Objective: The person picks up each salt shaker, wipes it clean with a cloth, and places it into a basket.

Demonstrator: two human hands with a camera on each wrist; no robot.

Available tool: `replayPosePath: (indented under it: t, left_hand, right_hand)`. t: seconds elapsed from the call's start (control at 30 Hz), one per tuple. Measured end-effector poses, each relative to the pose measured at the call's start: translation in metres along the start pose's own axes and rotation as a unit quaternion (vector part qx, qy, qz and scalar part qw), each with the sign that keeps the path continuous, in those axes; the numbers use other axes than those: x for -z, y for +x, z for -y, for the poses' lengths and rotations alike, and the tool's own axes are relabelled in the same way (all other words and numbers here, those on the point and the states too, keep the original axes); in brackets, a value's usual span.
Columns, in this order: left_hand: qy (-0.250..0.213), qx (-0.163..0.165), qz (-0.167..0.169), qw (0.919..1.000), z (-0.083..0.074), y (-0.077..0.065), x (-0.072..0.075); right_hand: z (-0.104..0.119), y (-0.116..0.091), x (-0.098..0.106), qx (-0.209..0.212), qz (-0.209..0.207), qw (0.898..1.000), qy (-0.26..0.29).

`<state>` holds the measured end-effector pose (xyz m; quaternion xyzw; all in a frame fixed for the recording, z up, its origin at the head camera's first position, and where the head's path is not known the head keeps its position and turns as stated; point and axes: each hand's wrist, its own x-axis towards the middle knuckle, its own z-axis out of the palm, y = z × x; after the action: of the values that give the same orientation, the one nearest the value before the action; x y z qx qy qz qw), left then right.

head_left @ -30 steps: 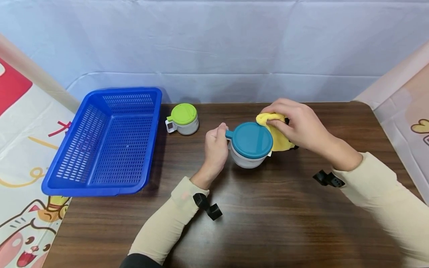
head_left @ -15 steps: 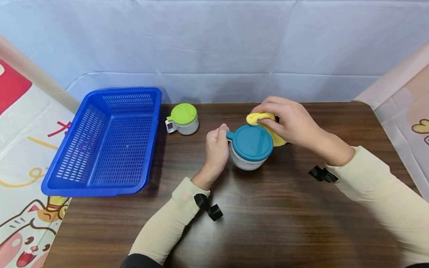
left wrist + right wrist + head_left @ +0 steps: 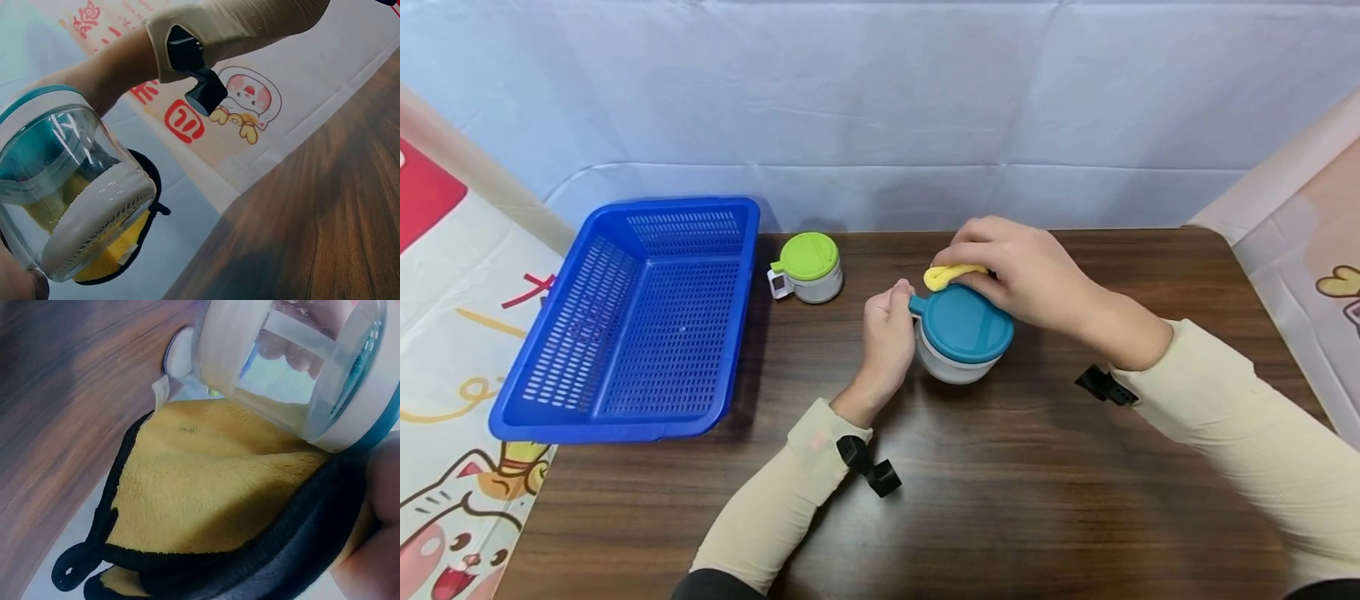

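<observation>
My left hand (image 3: 886, 340) grips the handle of a clear seasoning jar (image 3: 957, 369) with a teal lid (image 3: 967, 323). White contents lie slanted at the jar's bottom in the left wrist view, where the jar (image 3: 103, 140) looks tilted and raised off the table. With my right hand (image 3: 1022, 271) I pinch a yellow cleaning cloth (image 3: 951, 275) against the far side of the jar, by the lid's back edge. Black edging and a loop show on the cloth (image 3: 187, 487) in the right wrist view. The jar hides most of the cloth from the head view.
A blue plastic basket (image 3: 741, 333) stands on the left of the brown wooden table (image 3: 1037, 500). Between basket and left hand, further back, sits a smaller jar with a lime-green lid (image 3: 809, 256). A pale sheet (image 3: 880, 100) hangs behind the table's back edge.
My right hand has slid leftward along the jar's far side with the cloth, from its right edge to near the handle. The left hand and jar have shifted only slightly.
</observation>
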<state>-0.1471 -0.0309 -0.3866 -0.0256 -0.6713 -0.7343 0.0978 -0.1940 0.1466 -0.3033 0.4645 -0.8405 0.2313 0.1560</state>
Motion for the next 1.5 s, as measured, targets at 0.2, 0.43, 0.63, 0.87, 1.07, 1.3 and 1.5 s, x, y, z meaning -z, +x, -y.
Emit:
replayPosePath:
  t: [0.2, 0.43, 0.63, 0.87, 1.07, 1.3, 1.5]
  left_hand:
    - [-0.002, 0.006, 0.002, 1.0, 0.001, 0.0, -0.001]
    - [-0.01, 0.006, 0.004, 0.9999, 0.003, -0.001, -0.002]
    - [0.004, 0.007, 0.007, 0.9999, 0.004, -0.003, -0.003]
    - [-0.003, -0.007, 0.004, 1.0, 0.004, -0.004, -0.003]
    - [-0.017, -0.017, -0.008, 0.9997, 0.003, -0.002, -0.003]
    - [-0.034, -0.013, -0.021, 0.9991, 0.003, 0.0, 0.002]
    - [-0.055, -0.021, -0.023, 0.998, 0.003, 0.003, 0.004]
  right_hand:
    - [0.003, 0.004, 0.001, 0.024, 0.031, 0.999, -0.005]
    - [0.003, 0.01, 0.005, 0.036, 0.087, 0.996, -0.006]
    - [0.002, 0.015, 0.007, 0.043, 0.138, 0.989, -0.022]
    - [0.0, 0.012, 0.012, 0.019, 0.153, 0.988, -0.032]
    - [-0.008, 0.003, 0.014, 0.009, 0.1, 0.994, -0.03]
    - [-0.015, -0.011, 0.021, -0.018, 0.055, 0.998, -0.032]
    - [-0.015, -0.021, 0.029, -0.047, 0.043, 0.997, -0.03]
